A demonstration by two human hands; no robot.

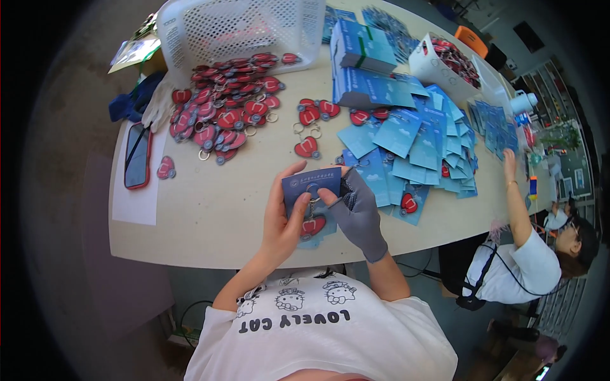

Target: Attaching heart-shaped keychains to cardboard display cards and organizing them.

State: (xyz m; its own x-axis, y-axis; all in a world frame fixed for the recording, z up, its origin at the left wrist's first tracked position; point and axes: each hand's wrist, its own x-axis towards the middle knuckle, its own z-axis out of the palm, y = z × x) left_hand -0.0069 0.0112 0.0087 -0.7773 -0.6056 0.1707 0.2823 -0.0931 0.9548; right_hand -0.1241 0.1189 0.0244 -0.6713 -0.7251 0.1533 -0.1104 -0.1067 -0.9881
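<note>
A blue printed card (323, 175) is held upright between both hands, near the table's front edge. My bare left hand (277, 213) grips its left side, thumb on the card's face. My right hand (360, 217), in a grey glove with bare fingertips, closes on its right side, thumb by the metal ring. From that ring a red heart-like keychain (312, 226) hangs in front of the card's lower part. Beyond my hands lie a loose keychain (307, 147) and a small group of keychains (309, 115). The fingers behind the card are hidden.
A heap of red keychains (229, 117) lies before a white perforated basket (241, 28). Blue cards (416, 136) spread rightward beside stacked card bundles (365, 54). A phone (136, 155) lies left. At right, a co-worker's arm (518, 206) reaches onto the table.
</note>
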